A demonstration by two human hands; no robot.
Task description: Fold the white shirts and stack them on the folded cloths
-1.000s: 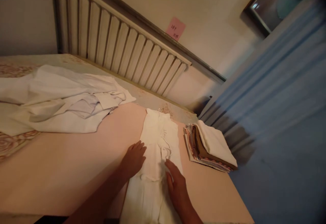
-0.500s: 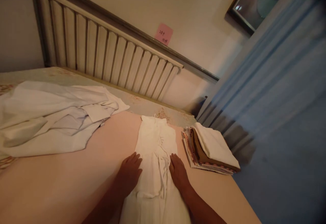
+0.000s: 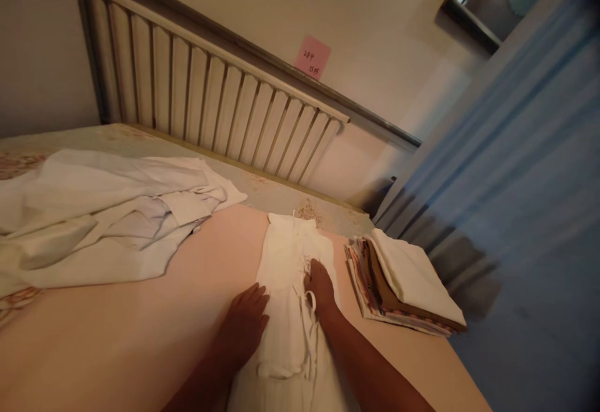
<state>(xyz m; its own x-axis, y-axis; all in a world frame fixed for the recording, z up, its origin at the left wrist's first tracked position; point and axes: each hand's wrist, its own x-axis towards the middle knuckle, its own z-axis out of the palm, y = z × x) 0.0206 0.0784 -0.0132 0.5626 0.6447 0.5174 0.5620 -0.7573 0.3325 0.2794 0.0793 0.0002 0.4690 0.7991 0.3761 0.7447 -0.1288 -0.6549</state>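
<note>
A white garment (image 3: 285,318) lies lengthwise in front of me, folded into a long narrow shape, with thin ties and gathers along its middle. My left hand (image 3: 246,321) rests against its left edge, fingers stretched out and holding nothing. Over the upper right part of the garment, my right hand (image 3: 321,284) has its fingers bent down and together at the gathered cloth. A small loop of white tie stands up just below those fingers. The fingertips of the right hand are partly hidden, but cloth seems pinched in them.
To the right stands a stack of folded clothes (image 3: 407,281), white on top with brown beneath. A crumpled white garment (image 3: 117,212) spreads over the left side of the pink surface (image 3: 210,249). Behind are a radiator (image 3: 210,93) and a blue curtain (image 3: 515,212).
My right hand has moved from the garment's right edge up and inward onto its gathered middle, its fingers now bent. My left hand stays at the left edge. The view has shifted slightly.
</note>
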